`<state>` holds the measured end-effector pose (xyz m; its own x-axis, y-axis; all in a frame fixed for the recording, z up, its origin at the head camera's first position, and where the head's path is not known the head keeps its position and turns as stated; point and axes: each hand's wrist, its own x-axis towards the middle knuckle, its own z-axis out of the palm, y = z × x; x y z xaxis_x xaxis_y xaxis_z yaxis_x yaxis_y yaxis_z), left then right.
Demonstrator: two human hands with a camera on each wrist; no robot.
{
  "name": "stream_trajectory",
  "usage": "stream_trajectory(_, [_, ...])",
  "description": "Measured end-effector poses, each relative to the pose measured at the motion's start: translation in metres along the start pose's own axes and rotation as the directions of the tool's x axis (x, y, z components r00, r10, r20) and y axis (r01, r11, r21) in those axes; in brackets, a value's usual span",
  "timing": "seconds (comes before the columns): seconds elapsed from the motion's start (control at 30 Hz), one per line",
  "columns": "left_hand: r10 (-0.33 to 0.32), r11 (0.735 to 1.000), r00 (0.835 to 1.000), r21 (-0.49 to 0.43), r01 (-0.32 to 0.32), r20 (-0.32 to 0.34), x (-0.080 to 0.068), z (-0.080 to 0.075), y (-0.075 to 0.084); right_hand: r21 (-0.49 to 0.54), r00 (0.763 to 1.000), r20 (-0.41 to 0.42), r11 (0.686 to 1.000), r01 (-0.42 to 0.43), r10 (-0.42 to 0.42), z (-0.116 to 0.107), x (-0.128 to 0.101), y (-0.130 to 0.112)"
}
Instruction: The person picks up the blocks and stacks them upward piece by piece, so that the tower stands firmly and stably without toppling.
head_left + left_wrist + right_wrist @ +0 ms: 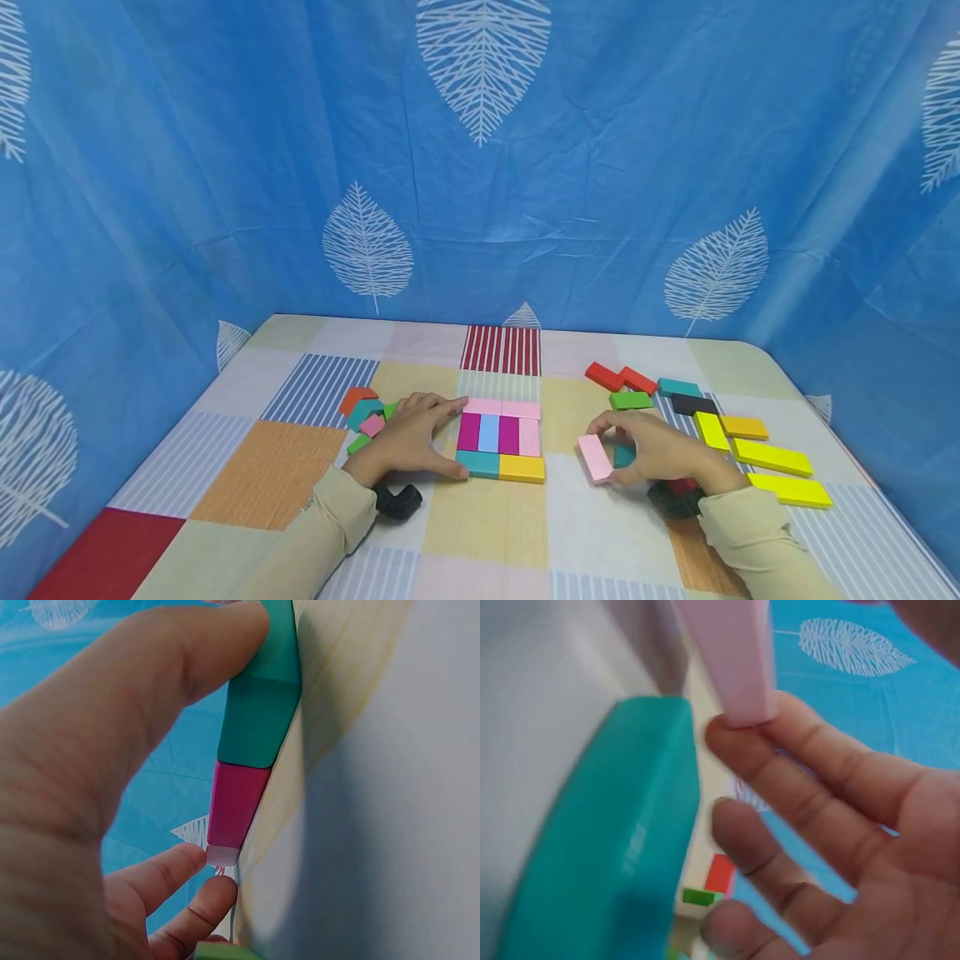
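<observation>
A flat rectangle of coloured blocks point(489, 427) lies in the middle of the table, with pink, magenta, light blue, teal and yellow pieces side by side. At its left edge my left hand point(411, 440) is spread. The thumb touches the teal block point(262, 720) at the near corner, and the fingers reach toward the far pink block point(223, 856), beside a magenta block point(238, 799). To the right of the rectangle, my right hand point(654, 446) pinches a loose pink block point(595, 459) by its ends. A teal block point(615, 832) lies under that hand, partly hidden in the head view.
Beyond my right hand are red blocks point(604, 377), a green block point(631, 401), a black block point(693, 405) and several yellow blocks point(772, 457). Left of my left hand sits a small cluster with an orange-red block point(356, 398). A blue curtain point(480, 217) hangs behind the table.
</observation>
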<state>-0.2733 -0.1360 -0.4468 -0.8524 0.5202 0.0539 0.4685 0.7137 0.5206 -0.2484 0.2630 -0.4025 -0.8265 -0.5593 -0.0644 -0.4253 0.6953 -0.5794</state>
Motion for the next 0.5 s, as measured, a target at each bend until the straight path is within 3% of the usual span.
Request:
stream_trajectory(0.23, [0.006,1.0,1.0,-0.007,-0.007,-0.005,0.0,0.0,0.0,0.124,0.984,-0.143,0.984,0.127,-0.109,0.013,0.007,0.003])
stream_trajectory(0.5, [0.004,1.0,1.0,-0.004,-0.004,-0.006,0.0,0.001,0.0,0.219,0.967,-0.255,0.975,0.047,0.011,0.033,0.022,-0.014])
